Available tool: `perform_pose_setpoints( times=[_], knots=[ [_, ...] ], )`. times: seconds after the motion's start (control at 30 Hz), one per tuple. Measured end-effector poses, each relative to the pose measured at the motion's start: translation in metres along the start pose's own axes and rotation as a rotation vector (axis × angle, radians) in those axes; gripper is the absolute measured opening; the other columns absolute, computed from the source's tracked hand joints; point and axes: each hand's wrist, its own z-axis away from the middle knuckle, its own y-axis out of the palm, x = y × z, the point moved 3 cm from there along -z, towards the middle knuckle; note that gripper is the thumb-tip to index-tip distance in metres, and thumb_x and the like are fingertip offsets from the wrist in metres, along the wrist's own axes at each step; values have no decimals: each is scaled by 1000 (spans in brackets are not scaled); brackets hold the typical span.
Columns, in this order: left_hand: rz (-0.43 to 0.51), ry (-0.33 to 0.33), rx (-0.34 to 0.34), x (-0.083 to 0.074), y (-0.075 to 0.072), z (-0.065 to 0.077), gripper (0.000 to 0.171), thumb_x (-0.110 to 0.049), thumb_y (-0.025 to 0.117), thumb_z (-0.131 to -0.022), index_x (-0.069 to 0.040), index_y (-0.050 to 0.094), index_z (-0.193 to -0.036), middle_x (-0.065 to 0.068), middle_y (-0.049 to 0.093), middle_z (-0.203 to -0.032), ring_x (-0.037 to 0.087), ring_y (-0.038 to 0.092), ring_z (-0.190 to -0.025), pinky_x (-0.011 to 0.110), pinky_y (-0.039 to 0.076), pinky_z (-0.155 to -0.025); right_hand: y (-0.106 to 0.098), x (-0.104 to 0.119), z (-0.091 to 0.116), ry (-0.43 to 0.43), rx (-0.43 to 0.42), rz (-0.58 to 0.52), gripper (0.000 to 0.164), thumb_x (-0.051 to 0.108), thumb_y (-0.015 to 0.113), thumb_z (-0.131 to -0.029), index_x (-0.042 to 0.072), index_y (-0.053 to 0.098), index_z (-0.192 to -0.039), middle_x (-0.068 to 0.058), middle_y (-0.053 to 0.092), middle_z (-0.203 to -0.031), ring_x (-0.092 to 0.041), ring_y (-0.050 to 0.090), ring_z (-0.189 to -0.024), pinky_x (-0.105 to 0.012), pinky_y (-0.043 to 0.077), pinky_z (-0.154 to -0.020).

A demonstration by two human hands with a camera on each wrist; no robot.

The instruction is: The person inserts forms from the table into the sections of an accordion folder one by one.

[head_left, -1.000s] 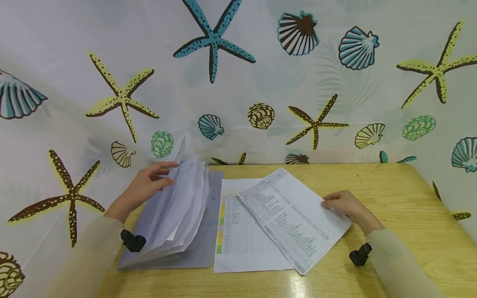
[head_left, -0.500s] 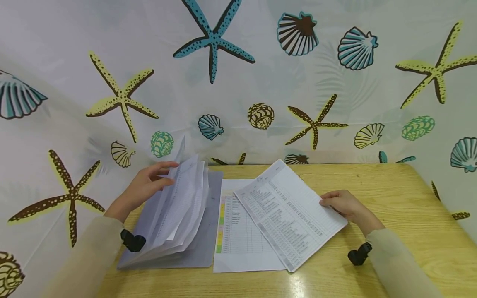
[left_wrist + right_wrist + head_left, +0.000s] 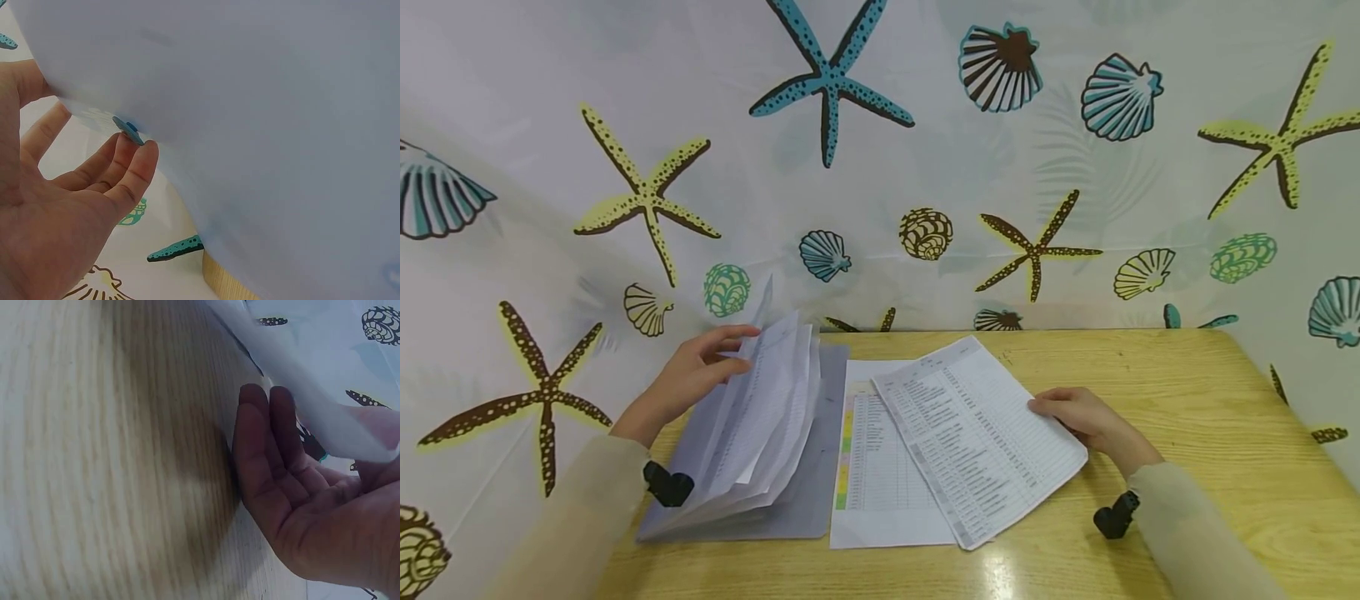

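Observation:
A bluish translucent document folder (image 3: 827, 483) lies spread on the table at left, with several loose sheets (image 3: 782, 392) fanned upright inside. My left hand (image 3: 696, 375) pinches its raised cover at the upper edge. The left wrist view shows a blue snap button (image 3: 129, 129) on that cover by the fingertips. On the other side, my right hand (image 3: 1086, 421) grips printed sheets (image 3: 977, 433) at their right edge, thumb above and fingers beneath. These sheets are turned at an angle and partly cover a chart page (image 3: 895, 492) with a coloured column, lying flat beside the folder.
The wooden table (image 3: 1195, 400) extends to the right and in front of the papers. Behind and at both sides hangs a white cloth (image 3: 910, 167) printed with starfish and shells. Each wrist bears a small black camera (image 3: 1116, 514).
My right hand has moved a little to the left, sliding the printed sheets further over the chart page. My left hand and the folder have stayed still.

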Motion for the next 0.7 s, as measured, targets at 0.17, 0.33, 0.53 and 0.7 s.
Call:
perform_pose_setpoints(
  times=[0.17, 0.33, 0.53, 0.7],
  knots=[
    [-2, 3, 3, 0, 1, 0, 52, -23, 63, -105, -14, 52, -154, 25, 48, -157, 43, 58, -131, 28, 54, -88, 4, 0, 1, -14, 50, -52, 52, 23, 69, -100, -4, 57, -143, -4, 73, -103, -13, 68, -81, -30, 57, -70],
    [-9, 5, 5, -1, 1, 0, 52, -23, 63, -105, -14, 52, -154, 25, 48, -157, 44, 58, -131, 29, 53, -89, 5, -2, 2, -15, 116, -111, 39, 13, 67, -99, -7, 61, -132, -2, 75, -93, -12, 72, -77, -30, 60, -66],
    [-16, -1, -3, -1, 0, 0, 52, -23, 63, -105, -14, 52, -154, 25, 48, -156, 44, 58, -131, 30, 53, -89, 7, -3, 1, -28, 145, -120, 32, 10, 64, -99, -8, 63, -126, -3, 74, -94, -12, 72, -79, -30, 60, -69],
    [-26, -3, -3, -3, 0, 0, 52, -24, 63, -105, -15, 52, -155, 25, 49, -155, 43, 59, -130, 31, 53, -89, 9, 0, 2, -48, 183, -169, 34, 9, 63, -100, -10, 61, -128, -5, 74, -99, -14, 73, -84, -31, 61, -73]
  ],
)
